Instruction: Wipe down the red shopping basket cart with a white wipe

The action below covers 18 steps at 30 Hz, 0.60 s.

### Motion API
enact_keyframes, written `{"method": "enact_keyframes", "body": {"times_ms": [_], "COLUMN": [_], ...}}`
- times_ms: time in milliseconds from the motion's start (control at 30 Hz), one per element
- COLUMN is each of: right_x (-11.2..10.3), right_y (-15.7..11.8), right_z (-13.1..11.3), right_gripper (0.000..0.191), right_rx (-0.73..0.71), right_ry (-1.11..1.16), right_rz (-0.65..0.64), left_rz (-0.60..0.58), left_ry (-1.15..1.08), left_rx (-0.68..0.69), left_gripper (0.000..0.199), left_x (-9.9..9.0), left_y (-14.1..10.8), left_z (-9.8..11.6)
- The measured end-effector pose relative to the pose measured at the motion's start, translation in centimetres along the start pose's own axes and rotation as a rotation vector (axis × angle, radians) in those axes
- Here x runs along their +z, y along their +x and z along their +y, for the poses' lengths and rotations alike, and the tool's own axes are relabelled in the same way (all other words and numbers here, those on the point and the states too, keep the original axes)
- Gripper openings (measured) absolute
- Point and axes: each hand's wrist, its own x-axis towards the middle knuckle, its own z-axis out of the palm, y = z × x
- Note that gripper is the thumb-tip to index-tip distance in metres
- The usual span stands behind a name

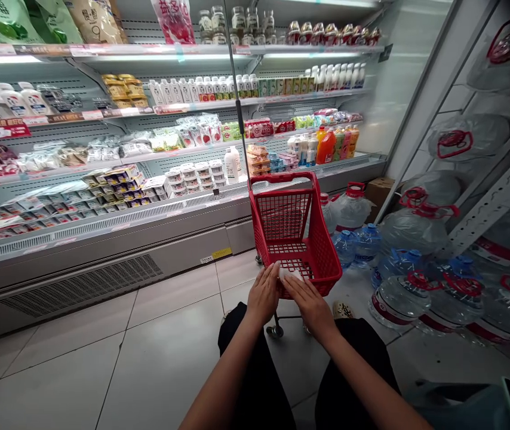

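Note:
A red plastic shopping cart (326, 263) stands right in front of my knees, with its basket facing me. At its near end, my left hand (264, 297) lies with fingers stretched forward along the rim's left corner. My right hand (312, 306) reaches over the same rim, fingers together and pressed on a crumpled white tissue (291, 274). The tissue shows between the two hands, at the right fingertips and beside the left ones. It looks like paper or thin cloth; I cannot tell which. My thumbs are mostly hidden, as is the rim beneath the hands.
A refrigerated display (156, 215) runs across the back, its shelves full of yogurt cups, bottles and cartons. Large water bottles (401, 301) crowd the floor right of the cart, beside a metal rack (497, 197). Pale tiles (160, 358) cover the floor at left.

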Motion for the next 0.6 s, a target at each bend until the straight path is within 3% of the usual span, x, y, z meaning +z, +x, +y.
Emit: {"method": "enact_keyframes", "body": {"times_ms": [233, 333, 467, 600], "right_x": [-4.6, -5.0, -3.1, 0.3], "right_y": [-5.4, -6.4, -4.9, -1.3], "right_z": [8.3, 9.6, 6.5, 1.2], "right_gripper": [0.086, 0.088, 0.085, 0.082], "right_rx": [0.17, 0.213, 0.226, 0.089], "right_ry": [-0.094, -0.087, -0.068, -0.038], "right_rz": [0.006, 0.02, 0.085, 0.079], "left_rz": [-0.027, -0.017, 0.01, 0.049], "left_ry": [0.059, 0.039, -0.027, -0.133], "left_rx": [0.057, 0.061, 0.011, -0.056], "left_gripper": [0.079, 0.079, 0.089, 0.096], "left_x": [0.5, 0.6, 0.7, 1.0], "left_y": [0.0, 0.0, 0.0, -0.1], "left_z": [0.0, 0.6, 1.2, 1.5]}}
